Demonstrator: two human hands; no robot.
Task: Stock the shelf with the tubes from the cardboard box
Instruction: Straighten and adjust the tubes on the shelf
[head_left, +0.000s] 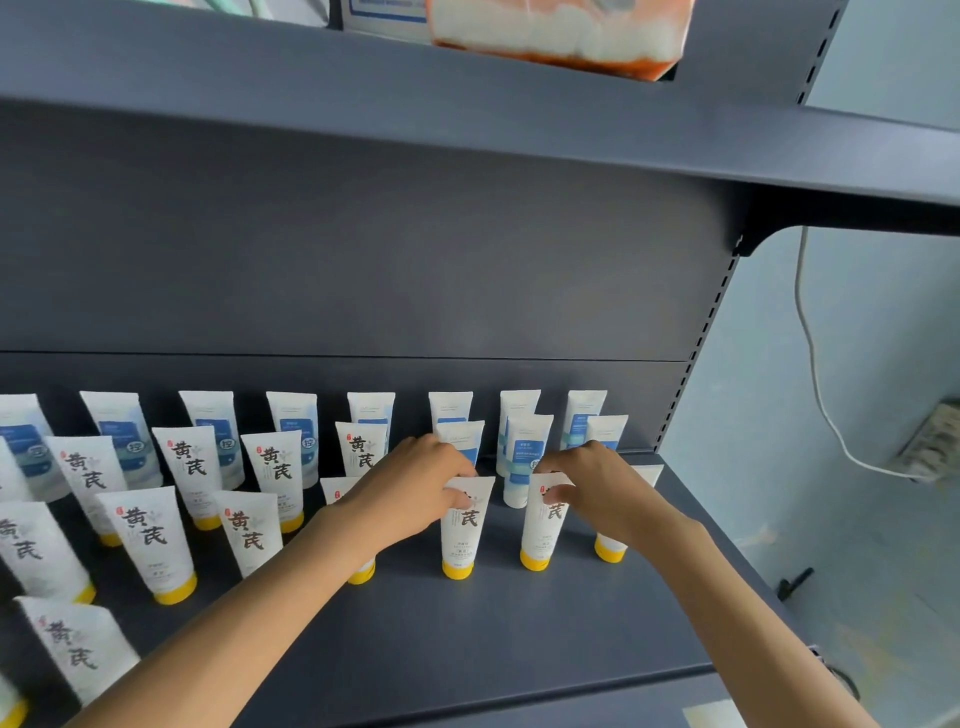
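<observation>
1. While both arms reach in over the shelf (519, 639), the left hand (410, 493) pinches the flat top edge of a yellow-capped tube (464, 540), its thumb and fingers curled over the crimp.
2. The right hand (597, 493) grips the top of the neighbouring yellow-capped tube (540, 535) in the same way, fingertips bent over the front of the crimp.
3. Both held tubes stand upright on their caps, well apart from each other, in the front row.
4. Another yellow-capped tube (612, 548) stands just beside the right wrist, partly hidden by it.
5. Behind the hands stand blue-labelled tubes (524, 457) against the back panel (363, 270); to the left, rows of yellow-capped tubes (150, 540) fill the shelf.
6. Bare shelf surface lies in front of the held tubes up to the front edge, and to the right up to the shelf's end.
7. Overhead runs the upper shelf (467, 104), carrying an orange-and-white pack (561, 36).
8. A white cable (815, 374) hangs on the wall to the right.
</observation>
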